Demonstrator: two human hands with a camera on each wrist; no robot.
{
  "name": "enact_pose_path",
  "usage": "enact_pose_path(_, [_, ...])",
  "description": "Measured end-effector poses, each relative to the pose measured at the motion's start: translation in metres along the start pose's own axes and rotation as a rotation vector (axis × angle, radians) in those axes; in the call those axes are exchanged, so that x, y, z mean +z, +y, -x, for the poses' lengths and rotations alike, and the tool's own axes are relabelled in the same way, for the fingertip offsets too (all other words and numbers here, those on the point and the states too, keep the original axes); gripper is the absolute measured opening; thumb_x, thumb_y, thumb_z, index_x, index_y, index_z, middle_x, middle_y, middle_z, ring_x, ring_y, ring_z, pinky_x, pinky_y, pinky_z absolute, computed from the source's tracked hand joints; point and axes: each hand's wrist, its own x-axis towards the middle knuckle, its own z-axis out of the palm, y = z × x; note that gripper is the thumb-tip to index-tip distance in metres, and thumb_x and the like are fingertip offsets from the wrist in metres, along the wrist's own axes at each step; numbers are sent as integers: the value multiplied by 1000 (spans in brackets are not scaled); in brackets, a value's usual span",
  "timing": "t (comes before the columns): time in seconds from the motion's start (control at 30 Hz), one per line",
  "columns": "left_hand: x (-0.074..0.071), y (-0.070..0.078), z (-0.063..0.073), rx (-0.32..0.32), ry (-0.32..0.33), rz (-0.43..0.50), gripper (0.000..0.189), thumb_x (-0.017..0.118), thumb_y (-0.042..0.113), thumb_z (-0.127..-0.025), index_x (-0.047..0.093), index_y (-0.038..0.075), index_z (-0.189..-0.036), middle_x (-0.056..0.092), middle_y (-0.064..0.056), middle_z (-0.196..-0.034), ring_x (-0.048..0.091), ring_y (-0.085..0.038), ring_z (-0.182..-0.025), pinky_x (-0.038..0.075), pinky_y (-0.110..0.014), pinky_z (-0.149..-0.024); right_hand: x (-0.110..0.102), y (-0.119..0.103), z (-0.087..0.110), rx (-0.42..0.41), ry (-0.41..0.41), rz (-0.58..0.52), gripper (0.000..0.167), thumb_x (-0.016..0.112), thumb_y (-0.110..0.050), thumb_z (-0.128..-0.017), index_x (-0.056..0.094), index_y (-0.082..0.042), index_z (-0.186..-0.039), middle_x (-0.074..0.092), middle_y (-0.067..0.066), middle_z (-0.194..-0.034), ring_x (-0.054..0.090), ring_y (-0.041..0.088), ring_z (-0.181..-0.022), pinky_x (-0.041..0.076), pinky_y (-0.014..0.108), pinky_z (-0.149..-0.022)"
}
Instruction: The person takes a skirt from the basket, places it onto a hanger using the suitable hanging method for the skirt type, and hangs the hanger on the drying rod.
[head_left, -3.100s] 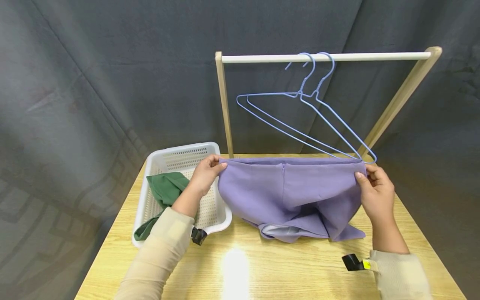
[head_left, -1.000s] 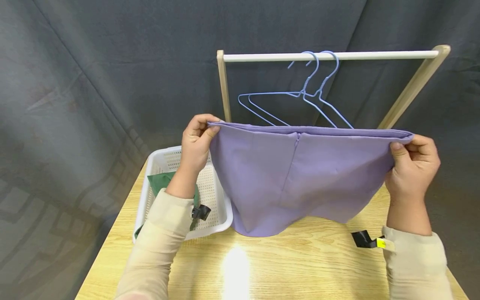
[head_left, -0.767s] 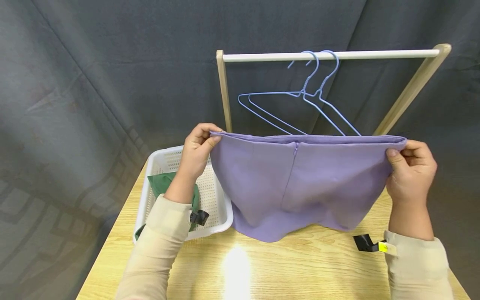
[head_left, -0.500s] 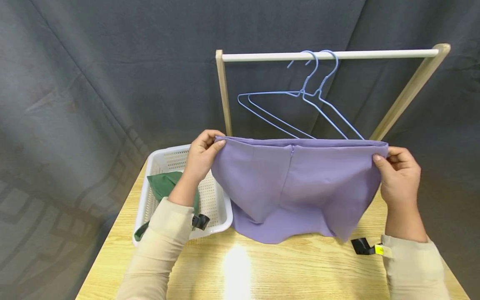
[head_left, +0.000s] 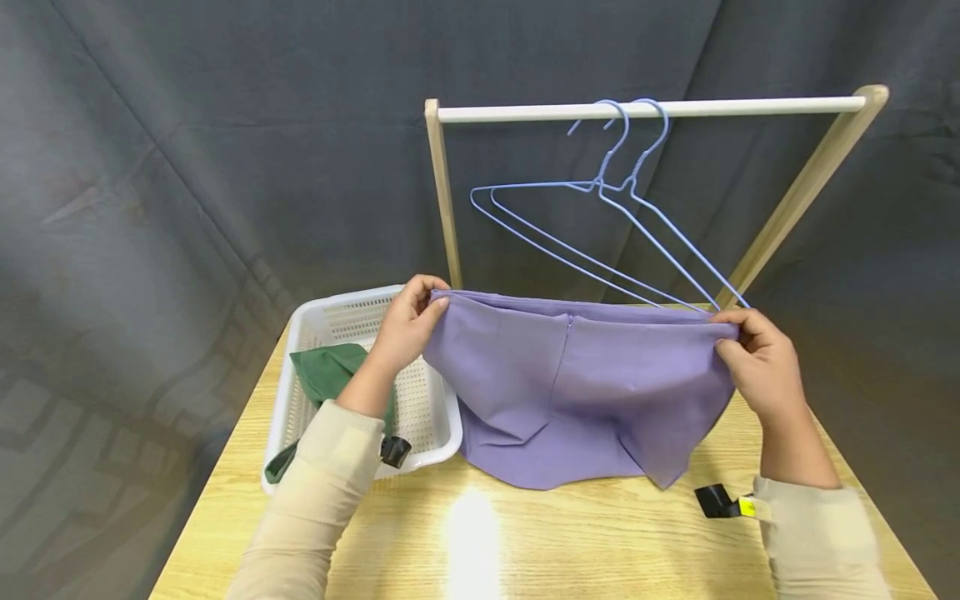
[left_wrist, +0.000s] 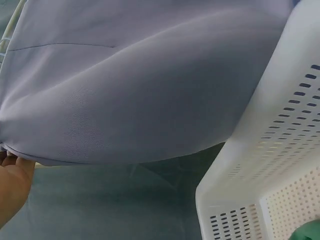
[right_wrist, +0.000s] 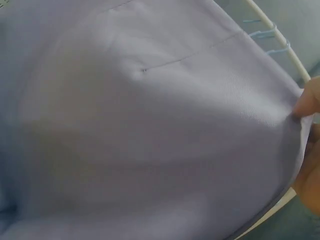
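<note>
A purple skirt (head_left: pixel 525 375) with a back zip spreads between both hands, its waistband on top and its hem low over the table. My left hand (head_left: pixel 408 325) pinches the waistband's left corner, thumb in front. At the opposite corner, my right hand (head_left: pixel 761 358) grips the waistband the same way. In the left wrist view the skirt (left_wrist: pixel 140 90) fills the upper part, with the left hand (left_wrist: pixel 15 185) at the edge. The right wrist view has the skirt (right_wrist: pixel 165 130) close up and the right hand (right_wrist: pixel 310 145) pinching its corner.
Two blue wire hangers (head_left: pixel 603 179) hang from the white rail (head_left: pixel 525 112) of a wooden-legged rack behind the skirt. A white plastic basket (head_left: pixel 450 429) stands at left, with a green cloth (head_left: pixel 330 371) inside. Everything stands on a wooden table (head_left: pixel 570 542).
Both hands first raised and stretched the skirt, then lowered it again. Over the last second the right hand has come down and leftward, so the waistband sags and more of the hangers shows.
</note>
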Motion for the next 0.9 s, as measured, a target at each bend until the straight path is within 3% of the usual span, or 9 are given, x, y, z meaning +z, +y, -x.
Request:
enact_pose_path(0.27, [1, 1, 4, 2, -5, 78, 11, 48, -3, -85, 50, -5, -96, 54, -14, -82, 43, -10, -67, 35, -20, -61, -7, 2, 7, 36, -97, 188, 20, 60, 7, -75, 54, -11, -78, 48, -9, -67, 41, 3, -53, 34, 15, -44])
enact_pose_path(0.37, [2, 1, 4, 6, -10, 96, 11, 48, -6, -84, 50, -7, -95, 55, -18, -85, 44, -10, -69, 36, -20, -62, -9, 3, 7, 32, -145, 268, 20, 65, 5, -72, 50, -10, -73, 50, -12, -71, 41, 3, -54, 33, 17, -43])
enact_pose_path(0.57, [5, 1, 5, 36, -41, 98, 11, 49, -4, -84, 52, -5, -95, 56, -16, -87, 47, -10, -71, 39, -21, -65, -9, 3, 7, -120, -356, 344, 20, 54, 16, -73, 53, -3, -79, 53, -19, -86, 49, -3, -75, 37, 8, -59])
enact_pose_path(0.7, [6, 1, 6, 60, -44, 112, 11, 50, -4, -84, 52, -5, -95, 57, -16, -87, 48, -11, -72, 40, -21, -66, -7, 2, 8, -245, -499, 386, 34, 47, 20, -71, 62, -6, -85, 55, -13, -89, 46, -2, -83, 35, 10, -66])
enact_pose_path(0.8, [7, 0, 8, 68, -43, 127, 11, 50, -5, -83, 52, -6, -94, 57, -18, -88, 49, -11, -73, 39, -21, -66, -4, 0, 9, -282, -534, 436, 40, 45, 20, -68, 65, -10, -86, 57, -7, -88, 44, 2, -80, 34, 13, -64])
enact_pose_path(0.9, [8, 1, 9, 59, -45, 135, 12, 50, -6, -83, 52, -6, -94, 56, -18, -89, 48, -10, -74, 39, -20, -67, 1, -2, 12, -272, -516, 519, 35, 49, 15, -66, 64, -13, -82, 57, -3, -83, 43, 4, -72, 35, 14, -58])
